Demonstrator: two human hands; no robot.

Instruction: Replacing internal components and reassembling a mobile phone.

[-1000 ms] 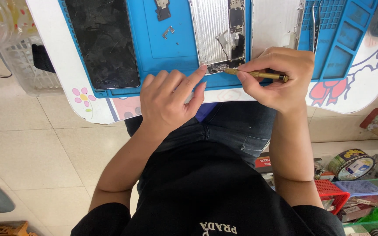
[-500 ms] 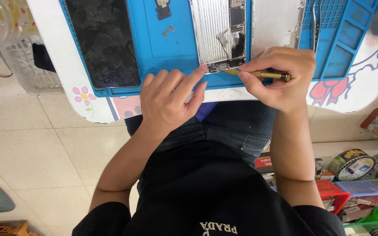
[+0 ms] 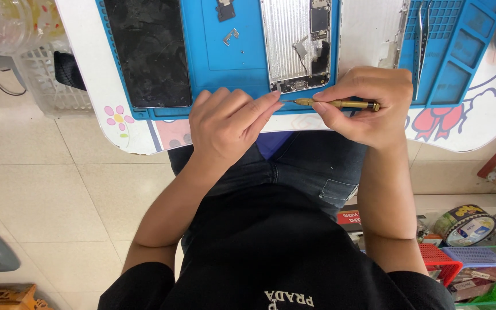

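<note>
White tabletop [image 3: 87,86] with flower prints carries a blue rubber work mat [image 3: 225,63], and on the mat lie a black phone screen [image 3: 147,51] and an opened phone body [image 3: 297,43] with its silver inside showing. Left hand [image 3: 228,123] rests at the mat's near edge, fingers curled, fingertips just beside the phone body's lower end. Right hand [image 3: 368,106] pinches a slim brass screwdriver [image 3: 334,104], lying level, its tip at the phone's bottom edge. Steel tweezers [image 3: 420,46] lie on the mat's right part.
</note>
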